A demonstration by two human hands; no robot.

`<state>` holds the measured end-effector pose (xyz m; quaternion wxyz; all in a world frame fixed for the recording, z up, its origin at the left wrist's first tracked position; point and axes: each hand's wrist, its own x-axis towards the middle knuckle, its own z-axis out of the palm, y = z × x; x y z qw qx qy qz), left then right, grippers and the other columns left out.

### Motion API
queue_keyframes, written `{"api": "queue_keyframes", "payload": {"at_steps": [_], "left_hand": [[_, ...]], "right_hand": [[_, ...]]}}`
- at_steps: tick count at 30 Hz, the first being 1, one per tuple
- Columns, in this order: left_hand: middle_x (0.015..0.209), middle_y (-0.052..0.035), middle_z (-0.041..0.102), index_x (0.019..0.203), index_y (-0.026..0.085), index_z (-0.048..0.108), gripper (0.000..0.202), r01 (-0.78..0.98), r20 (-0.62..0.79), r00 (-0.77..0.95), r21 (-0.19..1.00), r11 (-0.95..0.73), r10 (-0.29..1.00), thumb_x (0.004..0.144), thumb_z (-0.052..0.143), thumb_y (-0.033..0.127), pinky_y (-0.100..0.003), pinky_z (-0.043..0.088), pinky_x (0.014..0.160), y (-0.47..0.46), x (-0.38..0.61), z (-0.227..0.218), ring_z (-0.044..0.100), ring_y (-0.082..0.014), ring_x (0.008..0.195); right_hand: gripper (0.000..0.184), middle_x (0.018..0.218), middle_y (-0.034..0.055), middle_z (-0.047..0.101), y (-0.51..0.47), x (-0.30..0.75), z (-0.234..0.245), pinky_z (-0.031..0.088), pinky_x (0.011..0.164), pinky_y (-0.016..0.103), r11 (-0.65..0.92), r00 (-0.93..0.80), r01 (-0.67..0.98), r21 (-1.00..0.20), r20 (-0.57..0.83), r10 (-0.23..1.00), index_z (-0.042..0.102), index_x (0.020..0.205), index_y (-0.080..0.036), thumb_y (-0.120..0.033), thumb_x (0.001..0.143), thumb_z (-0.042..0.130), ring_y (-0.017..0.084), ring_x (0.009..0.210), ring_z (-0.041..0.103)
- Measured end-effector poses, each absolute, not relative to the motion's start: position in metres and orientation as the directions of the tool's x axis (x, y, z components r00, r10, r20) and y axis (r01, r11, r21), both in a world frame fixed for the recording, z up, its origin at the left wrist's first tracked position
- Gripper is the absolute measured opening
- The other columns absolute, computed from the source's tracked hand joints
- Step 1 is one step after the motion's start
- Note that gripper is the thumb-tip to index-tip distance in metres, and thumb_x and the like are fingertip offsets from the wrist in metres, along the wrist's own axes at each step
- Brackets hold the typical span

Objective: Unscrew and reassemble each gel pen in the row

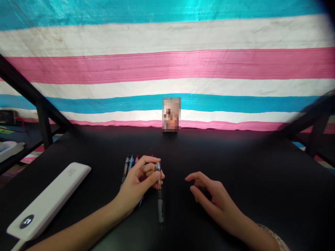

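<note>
My left hand (140, 183) is closed in a pinch on a pen (159, 195) with a clear barrel and grey grip, which lies lengthwise on the black table (235, 164). Several more pens (129, 165) lie side by side just behind and under that hand, partly hidden by it. My right hand (209, 197) hovers low over the table to the right of the pen, fingers loosely curled and apart, holding nothing.
A long white case (49, 200) with a round dark mark lies at the front left. A small blurred card (171, 114) stands at the table's far edge against a striped pink, white and blue cloth (167, 66). Black frame bars (42, 115) stand left and right.
</note>
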<state>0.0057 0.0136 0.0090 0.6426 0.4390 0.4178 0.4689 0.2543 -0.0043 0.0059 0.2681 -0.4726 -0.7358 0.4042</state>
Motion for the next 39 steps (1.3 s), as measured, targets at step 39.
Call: {"api": "queue_keyframes", "payload": {"at_steps": [39], "left_hand": [[0.071,-0.0023,0.070,0.109,0.016,0.066,0.034,0.160,0.061,0.103,0.984,-0.077,0.993,0.082,0.074,0.034,-0.032,0.056,0.064,0.047,-0.007,0.024,0.070,-0.0206,0.065]], "right_hand": [[0.019,0.066,-0.0049,0.049,-0.004,0.255,0.002,0.036,0.054,0.027,0.278,-0.418,0.485,-0.829,0.060,0.906,0.057,0.112,-0.021,-0.028,0.101,0.043,0.014,0.057,0.046]]}}
